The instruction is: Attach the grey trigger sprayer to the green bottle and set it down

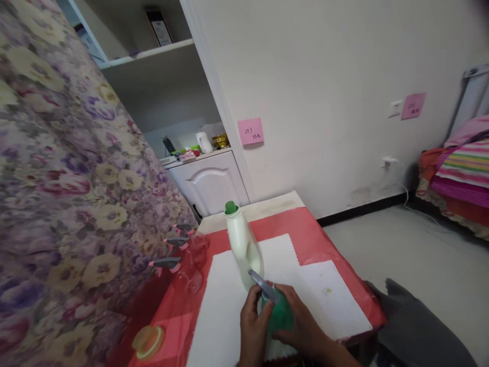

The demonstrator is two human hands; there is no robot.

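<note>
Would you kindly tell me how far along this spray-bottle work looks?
Already done: the pale jug looks uncapped, its neck threads showing, and three clear spray bottles stand nearby with heads on. In hand: the left hand is at the grey sprayer head while the right hand holds the green bottle. Left, perhaps: seating that head; fingers hide its fit.

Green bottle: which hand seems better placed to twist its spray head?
Left, probably: the left hand has thumb and fingers at the grey spray head, while the right hand mostly cups the green bottle.
</note>
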